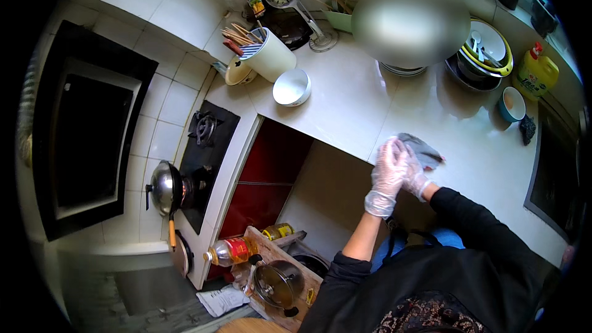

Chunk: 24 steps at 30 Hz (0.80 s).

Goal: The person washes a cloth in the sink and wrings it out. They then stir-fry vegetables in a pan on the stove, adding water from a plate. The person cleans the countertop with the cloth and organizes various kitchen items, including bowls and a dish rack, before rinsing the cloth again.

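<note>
Both my hands wear clear plastic gloves and meet at the edge of the white tiled counter (351, 115). My left hand (388, 164) lies over or against my right hand (413, 173), so the fingers overlap. A grey cloth (422, 150) lies on the counter just beyond and to the right of my fingers, touching them. Whether either hand grips the cloth is hidden by the overlap. A white bowl (292, 88) stands on the counter, further off to the left.
A covered wok (164, 188) sits on the gas stove (210, 148) at left, a flame beside it. Stacked bowls (490, 51), a yellow detergent bottle (535, 74) and a blue bowl (512, 104) stand at right. A lidded pot (279, 283) and oil bottle (231, 251) are on a low wooden shelf.
</note>
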### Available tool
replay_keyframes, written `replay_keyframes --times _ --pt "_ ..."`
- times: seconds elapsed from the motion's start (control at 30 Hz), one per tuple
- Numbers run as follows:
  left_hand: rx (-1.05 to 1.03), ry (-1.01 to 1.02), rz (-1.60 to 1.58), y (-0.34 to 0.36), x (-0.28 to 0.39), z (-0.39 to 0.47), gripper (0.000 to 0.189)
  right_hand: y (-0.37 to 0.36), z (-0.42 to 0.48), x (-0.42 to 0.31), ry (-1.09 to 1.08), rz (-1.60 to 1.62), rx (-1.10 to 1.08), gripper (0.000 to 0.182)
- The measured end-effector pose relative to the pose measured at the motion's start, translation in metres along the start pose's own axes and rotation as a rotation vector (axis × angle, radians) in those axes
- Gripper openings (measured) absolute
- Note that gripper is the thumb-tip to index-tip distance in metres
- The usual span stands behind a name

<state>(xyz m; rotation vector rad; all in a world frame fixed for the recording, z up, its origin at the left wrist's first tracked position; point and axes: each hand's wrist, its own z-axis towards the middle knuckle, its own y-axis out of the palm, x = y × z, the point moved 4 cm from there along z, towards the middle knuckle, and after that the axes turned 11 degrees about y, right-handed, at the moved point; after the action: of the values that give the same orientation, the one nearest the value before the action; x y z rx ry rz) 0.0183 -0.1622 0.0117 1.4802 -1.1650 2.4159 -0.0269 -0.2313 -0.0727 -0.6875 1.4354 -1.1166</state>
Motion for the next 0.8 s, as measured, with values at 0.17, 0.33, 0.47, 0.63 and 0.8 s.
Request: replay_keyframes --times 0.17,0.33,0.47,0.63,0.8 --pt "0.133 -0.133 -0.165 -0.071 -0.049 0.014 0.036 0.026 0.052 -0.035 -0.088 -0.042 -0.013 0.05" --pt "0.259 -0.133 -0.135 -0.114 -0.109 0.038 0.033 0.028 0.119 -0.05 -0.238 0.118 0.043 0.044" --pt "0.312 -0.202 -0.175 -0.147 -0.145 0.066 0.03 0.031 0.196 -0.051 -0.245 0.171 0.077 0.04" --pt "0.362 -0.334 -0.27 -0.172 -0.181 0.087 0.027 0.038 0.299 -0.003 -0.086 0.338 0.032 0.03" --pt "0.455 -0.535 -0.464 -0.178 -0.213 0.091 0.035 0.006 0.384 0.062 0.379 0.273 0.568 0.033"
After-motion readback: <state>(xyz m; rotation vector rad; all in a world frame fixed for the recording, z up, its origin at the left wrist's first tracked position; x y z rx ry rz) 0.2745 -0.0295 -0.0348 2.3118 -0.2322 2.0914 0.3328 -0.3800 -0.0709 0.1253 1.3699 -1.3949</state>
